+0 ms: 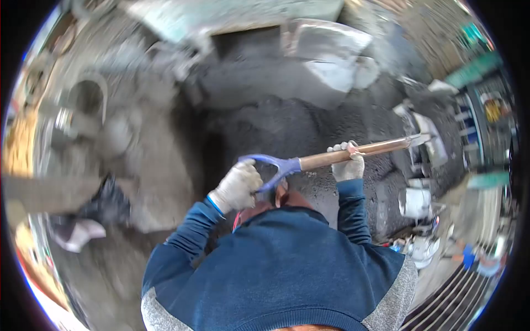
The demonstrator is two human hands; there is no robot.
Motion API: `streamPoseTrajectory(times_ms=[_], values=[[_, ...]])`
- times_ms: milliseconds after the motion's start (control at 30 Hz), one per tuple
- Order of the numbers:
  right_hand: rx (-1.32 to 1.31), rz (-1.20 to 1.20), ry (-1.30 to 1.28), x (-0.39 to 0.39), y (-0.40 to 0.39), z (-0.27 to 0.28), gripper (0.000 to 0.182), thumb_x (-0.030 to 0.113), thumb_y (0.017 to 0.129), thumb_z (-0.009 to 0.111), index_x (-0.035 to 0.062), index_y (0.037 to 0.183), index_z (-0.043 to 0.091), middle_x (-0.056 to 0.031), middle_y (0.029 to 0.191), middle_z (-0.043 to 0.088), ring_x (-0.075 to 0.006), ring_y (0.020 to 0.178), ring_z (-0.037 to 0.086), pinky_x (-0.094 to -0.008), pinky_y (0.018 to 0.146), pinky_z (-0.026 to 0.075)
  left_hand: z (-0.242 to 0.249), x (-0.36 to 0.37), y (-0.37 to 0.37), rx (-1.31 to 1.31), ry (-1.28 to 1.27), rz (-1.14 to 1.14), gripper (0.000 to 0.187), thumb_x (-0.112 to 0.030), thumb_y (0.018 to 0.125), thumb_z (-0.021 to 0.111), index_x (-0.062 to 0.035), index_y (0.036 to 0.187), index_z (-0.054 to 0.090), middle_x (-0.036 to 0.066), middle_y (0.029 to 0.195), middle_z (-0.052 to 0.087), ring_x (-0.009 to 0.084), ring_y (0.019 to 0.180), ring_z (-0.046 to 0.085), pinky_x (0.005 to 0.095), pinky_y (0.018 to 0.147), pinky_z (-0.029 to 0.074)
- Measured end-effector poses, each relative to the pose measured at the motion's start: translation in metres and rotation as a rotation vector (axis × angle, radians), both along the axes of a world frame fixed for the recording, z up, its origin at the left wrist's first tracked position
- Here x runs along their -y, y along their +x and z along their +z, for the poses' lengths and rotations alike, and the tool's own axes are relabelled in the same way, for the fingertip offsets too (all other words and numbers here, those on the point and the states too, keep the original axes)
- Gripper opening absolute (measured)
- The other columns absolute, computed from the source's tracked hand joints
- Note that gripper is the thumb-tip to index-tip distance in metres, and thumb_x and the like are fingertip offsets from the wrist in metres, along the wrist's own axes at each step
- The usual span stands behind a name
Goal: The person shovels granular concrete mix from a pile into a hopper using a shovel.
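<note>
A shovel [323,160] is held across the front of my body, with its wooden shaft pointing right and slightly away from me. My left hand [237,186], in a whitish work glove, is closed around the blue D-shaped handle [284,164]. Farther along, my gloved right hand [349,164] grips the shaft from below, its fingers wrapped over the wood. At the far right end the shaft meets a metal socket [418,139]; the blade there is hard to tell apart from the pale pieces behind it. Below the shovel lies dark, sandy ground [281,124].
Ahead, a pale metal sheet or bin [328,41] borders the dark material. A blurred grey mound [157,149] rises on the left, near a black plastic bag [110,203]. A whitish container [415,203] and assorted clutter line the right side, with metal bars [452,298] lower down.
</note>
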State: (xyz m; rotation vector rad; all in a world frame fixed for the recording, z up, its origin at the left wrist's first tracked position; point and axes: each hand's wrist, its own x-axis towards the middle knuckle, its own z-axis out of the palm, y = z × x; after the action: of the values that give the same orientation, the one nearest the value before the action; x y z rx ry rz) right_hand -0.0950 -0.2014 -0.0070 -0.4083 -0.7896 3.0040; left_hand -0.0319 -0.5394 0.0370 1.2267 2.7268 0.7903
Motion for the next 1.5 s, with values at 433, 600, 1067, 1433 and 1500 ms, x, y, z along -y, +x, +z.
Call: streamPoseTrajectory(times_ms=[433,600,1067,1433,1500], values=[[0.405,0.823,-0.115,0.25,-0.007,-0.089,0.013,0.015,0.087,0.064,0.0082,0.085,0.053,-0.0083,0.074,0.058,-0.0251,0.069,0.059,-0.0433,0.069,0.053,0.124,0.074,0.107,-0.093,0.035,0.36,0.038,-0.026,0.057,0.08,-0.0129,0.091,0.067,0.004,0.083,0.063,0.026,0.079,0.064,0.0383,0.071,0.048],[0.354,1.019,-0.171,0.305,-0.063,-0.075,0.017,0.021,0.089,0.067,0.007,0.091,0.058,-0.0117,0.082,0.062,-0.0276,0.073,0.062,-0.0436,0.072,0.055,0.103,0.073,0.046,-0.331,-0.023,0.45,0.032,-0.027,0.063,0.075,-0.016,0.093,0.071,0.004,0.087,0.066,0.0246,0.077,0.065,0.0398,0.071,0.049],[0.618,1.307,0.481,0.429,-0.255,-0.319,0.013,0.024,0.096,0.055,0.0114,0.096,0.057,-0.0108,0.079,0.06,-0.0283,0.071,0.063,-0.0451,0.06,0.054,-0.058,0.134,-0.147,0.266,-0.171,0.719,0.014,-0.019,0.069,0.068,-0.0114,0.08,0.071,0.011,0.081,0.067,0.0302,0.073,0.068,0.0441,0.061,0.055],[0.631,1.176,0.662,0.389,-0.023,-0.383,0.008,0.013,0.086,0.061,0.0083,0.081,0.059,-0.0119,0.069,0.063,-0.028,0.06,0.065,-0.0426,0.054,0.054,-0.087,0.079,0.106,0.755,-0.145,0.73,0.017,-0.023,0.073,0.064,-0.009,0.082,0.068,0.011,0.074,0.067,0.0294,0.074,0.069,0.0438,0.069,0.054],[0.539,1.231,0.639,0.401,-0.023,-0.322,0.007,0.009,0.084,0.063,0.0067,0.08,0.057,-0.0118,0.067,0.062,-0.0277,0.057,0.064,-0.0408,0.052,0.053,-0.051,0.082,0.096,0.593,-0.142,0.744,0.014,-0.022,0.073,0.064,-0.0101,0.08,0.067,0.009,0.068,0.066,0.0283,0.068,0.068,0.0423,0.065,0.054]])
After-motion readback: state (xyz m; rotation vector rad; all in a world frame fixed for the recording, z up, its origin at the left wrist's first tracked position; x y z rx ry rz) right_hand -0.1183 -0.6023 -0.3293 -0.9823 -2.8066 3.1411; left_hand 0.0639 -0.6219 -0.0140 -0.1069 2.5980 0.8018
